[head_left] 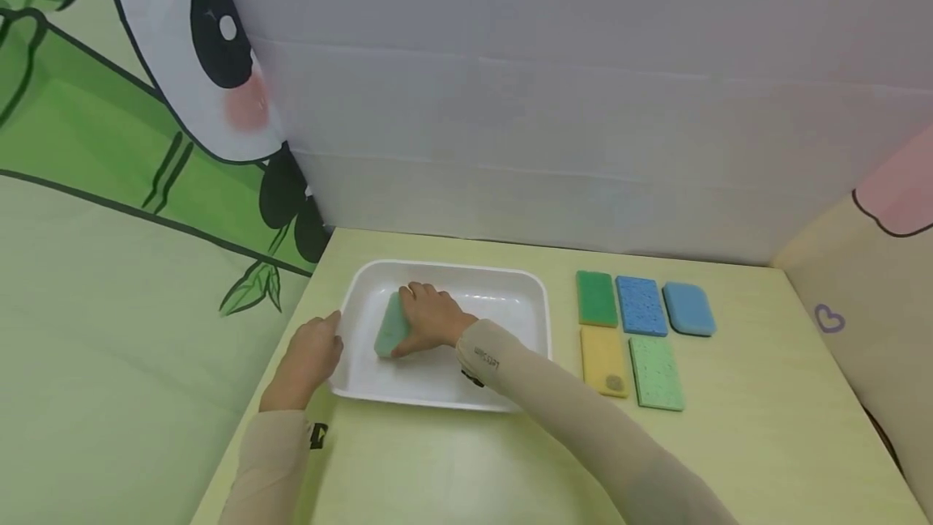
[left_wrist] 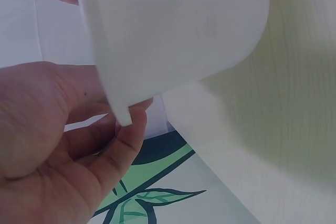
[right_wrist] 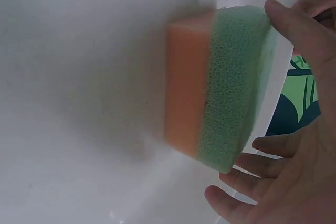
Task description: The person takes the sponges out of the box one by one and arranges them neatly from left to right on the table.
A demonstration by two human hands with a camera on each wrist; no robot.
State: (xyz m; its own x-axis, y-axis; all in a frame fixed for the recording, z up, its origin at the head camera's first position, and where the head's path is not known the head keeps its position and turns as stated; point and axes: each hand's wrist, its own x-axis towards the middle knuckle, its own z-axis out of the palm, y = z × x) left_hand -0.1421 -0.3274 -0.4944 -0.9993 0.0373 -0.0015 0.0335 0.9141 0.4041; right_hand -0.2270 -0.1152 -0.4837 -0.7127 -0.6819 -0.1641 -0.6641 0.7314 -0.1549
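A white tray lies at the left side of the table. My left hand grips its left rim; in the left wrist view the thumb and fingers pinch the lip of the tray. Inside the tray, toward its left end, is a two-layer sponge. In the right wrist view this sponge shows a porous green layer and a smooth orange one. My right hand spans it, thumb at one end and fingertips at the other. The hand hides part of the sponge in the head view.
Right of the tray, several sponges lie in two rows: dark green, blue and rounded blue behind, yellow and light green in front. A pale wall rises along the table's back edge.
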